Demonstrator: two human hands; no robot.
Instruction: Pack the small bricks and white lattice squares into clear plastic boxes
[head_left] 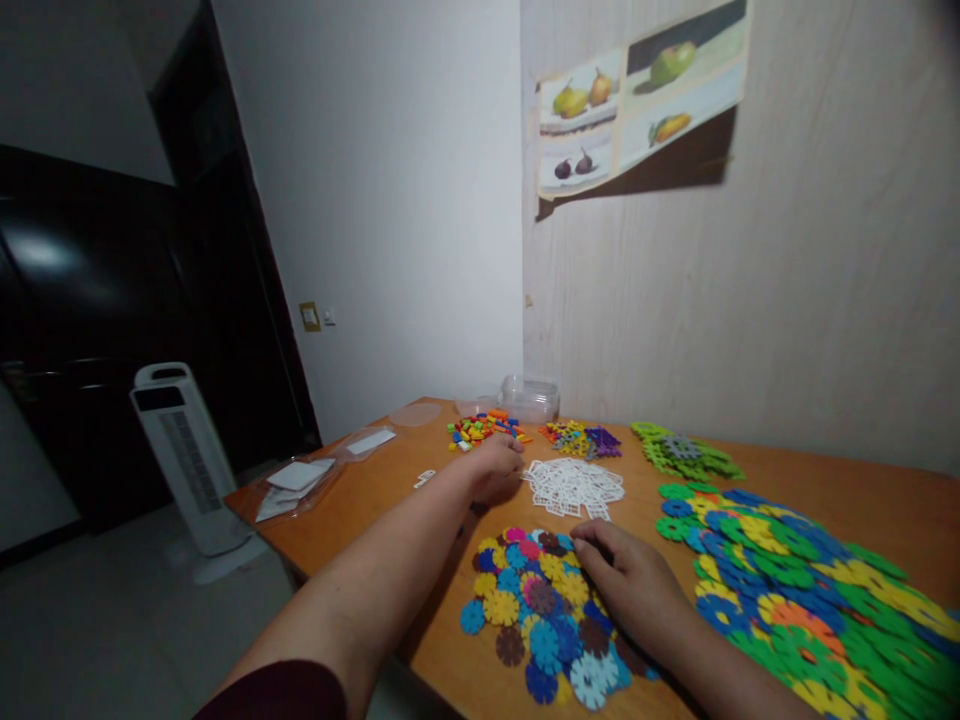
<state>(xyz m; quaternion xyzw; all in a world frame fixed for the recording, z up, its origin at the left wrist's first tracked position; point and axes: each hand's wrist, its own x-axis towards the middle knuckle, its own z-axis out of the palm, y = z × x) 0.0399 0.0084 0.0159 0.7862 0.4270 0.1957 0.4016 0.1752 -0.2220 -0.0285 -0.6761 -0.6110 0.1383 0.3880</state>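
Note:
My left hand (495,468) reaches far across the wooden table (885,500), fingers curled, beside the pile of white snowflake discs (574,487) and just below a heap of small coloured bricks (484,428). Whether it holds anything is hidden. My right hand (626,580) lies palm down, fingers bent, on the near pile of mixed-colour snowflake discs (536,615), its fingertips touching the discs at the pile's top edge.
A large spread of blue, yellow and green discs (795,590) covers the right side. Green discs (686,452), small multicolour pieces (581,438), a clear plastic box (531,397) and plastic bags (300,482) lie further off. A white tower fan (184,450) stands on the floor left.

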